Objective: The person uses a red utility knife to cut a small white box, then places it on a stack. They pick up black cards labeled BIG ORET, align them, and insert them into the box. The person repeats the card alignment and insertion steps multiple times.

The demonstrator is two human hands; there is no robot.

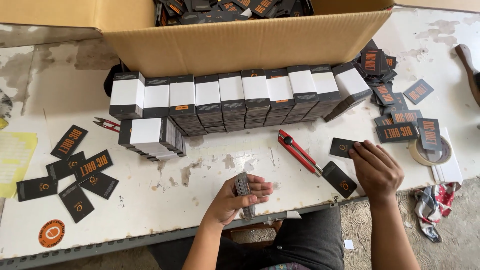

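My left hand [240, 196] grips a thin stack of black cards [244, 192] upright near the table's front edge. My right hand [375, 167] lies palm down on the white table [225, 160], its fingertips on a single black card [342, 147] with an orange mark. Another loose black card [339, 179] lies just left of that hand. A row of banded card bundles [240, 100], black with white paper wraps, stands along the front of a cardboard box [240, 42].
A red utility knife [299, 152] lies between my hands. Loose black cards are scattered at the left [75, 172] and the far right [400, 125]. A tape roll [431, 152], red snips [106, 123], a yellow sheet [15, 160], and a rag [432, 205] are around.
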